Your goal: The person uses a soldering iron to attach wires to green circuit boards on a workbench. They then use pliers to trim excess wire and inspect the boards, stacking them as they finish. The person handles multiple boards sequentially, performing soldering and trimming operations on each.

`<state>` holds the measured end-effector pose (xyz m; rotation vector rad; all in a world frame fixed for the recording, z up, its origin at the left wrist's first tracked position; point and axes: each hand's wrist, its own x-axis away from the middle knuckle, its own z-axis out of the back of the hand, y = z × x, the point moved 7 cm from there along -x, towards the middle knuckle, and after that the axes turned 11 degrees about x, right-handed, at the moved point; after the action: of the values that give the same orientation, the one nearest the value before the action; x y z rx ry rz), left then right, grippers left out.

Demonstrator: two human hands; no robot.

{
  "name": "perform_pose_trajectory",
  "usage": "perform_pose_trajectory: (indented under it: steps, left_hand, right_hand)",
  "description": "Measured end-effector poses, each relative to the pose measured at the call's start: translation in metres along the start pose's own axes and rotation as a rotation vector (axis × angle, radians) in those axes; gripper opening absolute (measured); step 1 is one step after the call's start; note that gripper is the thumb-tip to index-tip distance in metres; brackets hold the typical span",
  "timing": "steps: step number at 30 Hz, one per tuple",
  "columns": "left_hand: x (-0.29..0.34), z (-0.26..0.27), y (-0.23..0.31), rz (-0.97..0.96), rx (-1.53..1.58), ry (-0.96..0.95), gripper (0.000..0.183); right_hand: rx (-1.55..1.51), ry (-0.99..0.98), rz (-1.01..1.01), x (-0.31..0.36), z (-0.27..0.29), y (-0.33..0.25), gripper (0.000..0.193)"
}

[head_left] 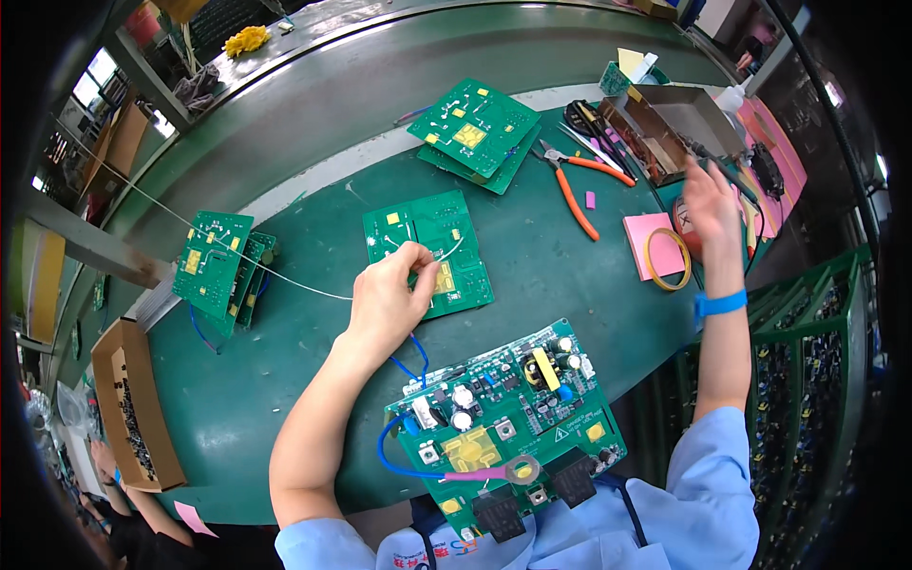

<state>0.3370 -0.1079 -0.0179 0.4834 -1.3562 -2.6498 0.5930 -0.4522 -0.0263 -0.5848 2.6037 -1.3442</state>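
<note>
My left hand is closed in a pinch on a thin silvery wire, probably solder. The wire runs in from the far left, and its curved end sticks out past my fingers. Under that hand a green circuit board lies flat, partly covered by my fingers. My right hand, with a blue wristband, is out at the far right beside a dark-handled tool. Its fingers look stretched out, slightly blurred. Close to my chest sits a populated circuit board with blue leads and a ring terminal.
Stacked boards stand at the left and far middle. Orange-handled cutters, a tool box, pink pads and a yellow tape ring occupy the right. A carton of small parts and another person's arm are lower left.
</note>
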Motion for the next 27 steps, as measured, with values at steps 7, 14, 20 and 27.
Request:
perform_pose_trajectory:
  steps: [7,14,20,27]
  left_hand:
    - [0.003,-0.004,0.012,-0.124,0.0,-0.038,0.009]
    - [0.005,-0.006,0.016,-0.194,-0.083,-0.088,0.01]
    - [0.004,-0.005,0.017,-0.18,-0.063,-0.103,0.011]
    - [0.004,-0.007,0.018,-0.13,-0.105,-0.148,0.011]
  right_hand:
    - [-0.271,0.3,0.138,0.009,0.121,-0.062,0.045]
    - [-0.245,0.277,0.062,-0.009,0.14,-0.073,0.048]
    - [0.004,0.373,0.154,-0.011,0.125,-0.075,0.04]
    - [0.172,0.452,0.388,0.008,0.088,-0.079,0.033]
